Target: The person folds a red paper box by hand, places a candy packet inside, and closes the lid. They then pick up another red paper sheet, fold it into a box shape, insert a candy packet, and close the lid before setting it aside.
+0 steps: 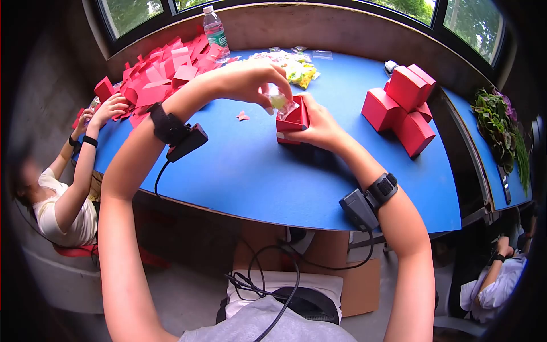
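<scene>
My left hand arches over a small open red box, pinching a clear plastic packet with something pale green inside. The packet's lower end is at the box's mouth; how far it goes in I cannot tell. From the right side, my right hand grips the box, thumb across the near side and fingers behind it. The box stands on the blue table. A torn red scrap lies left of it. Behind my hands are yellow and clear packets.
Flat red box blanks are heaped at the back left, beside a water bottle. Closed red boxes are stacked on the right. A co-worker's hands reach the heap. Leafy greens lie on another table; another person sits lower right.
</scene>
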A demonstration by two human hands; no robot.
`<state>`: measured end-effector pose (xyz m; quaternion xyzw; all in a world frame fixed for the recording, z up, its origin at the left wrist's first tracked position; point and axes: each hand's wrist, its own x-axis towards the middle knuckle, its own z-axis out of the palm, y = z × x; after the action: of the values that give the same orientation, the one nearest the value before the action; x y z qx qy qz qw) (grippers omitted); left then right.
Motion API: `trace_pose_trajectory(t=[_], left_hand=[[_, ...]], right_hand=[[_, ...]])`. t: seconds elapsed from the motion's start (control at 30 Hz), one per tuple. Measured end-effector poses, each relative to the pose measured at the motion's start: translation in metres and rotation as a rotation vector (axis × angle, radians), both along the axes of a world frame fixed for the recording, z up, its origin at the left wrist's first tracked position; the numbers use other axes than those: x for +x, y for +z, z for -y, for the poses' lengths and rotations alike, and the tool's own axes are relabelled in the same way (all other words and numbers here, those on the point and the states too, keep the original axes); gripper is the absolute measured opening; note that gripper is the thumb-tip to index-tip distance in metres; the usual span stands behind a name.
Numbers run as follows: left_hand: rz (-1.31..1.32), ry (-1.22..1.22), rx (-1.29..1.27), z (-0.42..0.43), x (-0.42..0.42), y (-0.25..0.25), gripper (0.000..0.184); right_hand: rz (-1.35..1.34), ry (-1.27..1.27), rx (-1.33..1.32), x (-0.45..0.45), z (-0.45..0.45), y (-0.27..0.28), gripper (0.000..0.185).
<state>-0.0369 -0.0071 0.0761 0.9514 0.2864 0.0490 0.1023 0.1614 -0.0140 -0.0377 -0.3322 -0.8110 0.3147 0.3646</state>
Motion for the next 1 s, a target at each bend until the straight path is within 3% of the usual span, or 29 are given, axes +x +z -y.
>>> trace_pose_trajectory(t=[0.07,0.17,0.27,0.37,0.43,0.53,0.57,0.63,0.67,0.7,0.77,0.97,1.0], left_hand=[[-0.044,-0.013,0.035,-0.001,0.006,-0.005,0.029],[0.097,-0.169,-0.055,-0.011,0.013,-0.011,0.021],[0.048,-0.041,-0.329,-0.015,0.014,-0.02,0.014],[0.154,0.082,-0.19,-0.008,0.016,-0.041,0.008],[0.155,0.07,-0.199,-0.006,0.021,-0.043,0.012],[-0.087,0.271,0.439,0.002,0.034,-0.05,0.029],[-0.082,0.272,0.445,-0.003,0.031,-0.046,0.029],[0.056,0.342,-0.099,-0.032,0.013,-0.028,0.031],[0.078,0.406,-0.301,-0.074,-0.002,-0.035,0.041],[0.083,0.534,-0.357,-0.076,-0.005,-0.023,0.046],[-0.052,0.454,-0.044,-0.123,-0.04,-0.041,0.053],[0.086,0.619,0.158,-0.163,-0.045,-0.091,0.057],[0.017,0.519,0.132,-0.171,-0.045,-0.095,0.057]], right_hand=[[0.054,0.007,-0.01,0.001,0.0,0.003,0.077],[0.03,0.033,-0.003,0.002,0.002,0.004,0.079],[0.042,0.061,-0.021,0.002,0.004,0.007,0.081],[0.015,0.099,-0.06,0.0,-0.002,0.003,0.082],[0.006,0.107,-0.095,0.0,-0.003,0.001,0.082],[-0.019,0.136,-0.024,-0.001,0.0,0.003,0.083],[0.016,0.114,-0.036,0.0,0.002,0.006,0.083],[0.052,0.084,-0.043,0.002,0.003,0.008,0.082],[0.069,0.067,-0.034,0.002,0.003,0.008,0.081],[0.089,0.052,-0.026,0.002,0.003,0.007,0.079],[0.086,0.055,0.009,0.002,0.003,0.005,0.077],[0.057,0.07,0.01,0.002,0.005,0.007,0.077],[0.057,0.069,0.017,0.002,0.005,0.006,0.077]])
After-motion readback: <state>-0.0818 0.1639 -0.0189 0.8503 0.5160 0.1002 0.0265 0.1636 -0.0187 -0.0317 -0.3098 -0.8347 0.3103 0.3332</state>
